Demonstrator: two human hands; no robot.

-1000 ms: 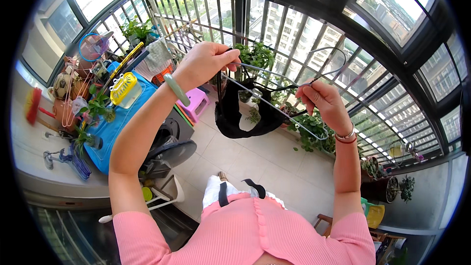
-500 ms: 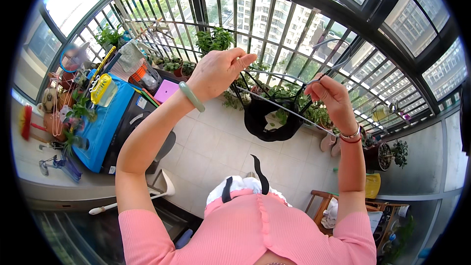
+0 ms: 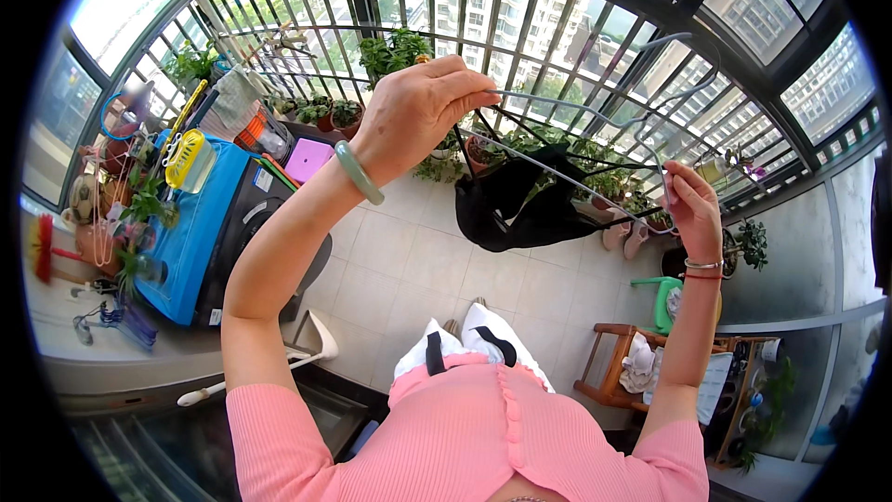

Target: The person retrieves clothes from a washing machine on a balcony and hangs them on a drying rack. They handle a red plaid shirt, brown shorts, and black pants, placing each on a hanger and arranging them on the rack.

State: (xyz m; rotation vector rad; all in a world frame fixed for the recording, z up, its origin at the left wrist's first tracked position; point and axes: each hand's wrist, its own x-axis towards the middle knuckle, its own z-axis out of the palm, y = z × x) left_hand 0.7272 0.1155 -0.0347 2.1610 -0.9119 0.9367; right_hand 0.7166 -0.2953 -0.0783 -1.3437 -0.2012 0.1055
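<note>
A thin grey wire hanger (image 3: pixel 595 116) is raised in front of me with a small black garment (image 3: pixel 516 209) hanging from it. My left hand (image 3: pixel 418 112), with a green bangle on the wrist, pinches the hanger's left end where a black strap sits. My right hand (image 3: pixel 692 204), wearing thin bracelets, grips the hanger's right end. The garment droops between both hands above the tiled balcony floor (image 3: pixel 409 260).
A washing machine under a blue cover (image 3: pixel 200 232) stands at my left, with a yellow item and pots on it. Potted plants (image 3: pixel 395 51) line the barred window. A small wooden stool (image 3: pixel 618 372) and a green stool (image 3: pixel 662 302) stand at my right.
Both hands have lifted the hanger and garment higher and farther forward, and my view has tilted up toward the window bars. The right hand has moved out to the right.
</note>
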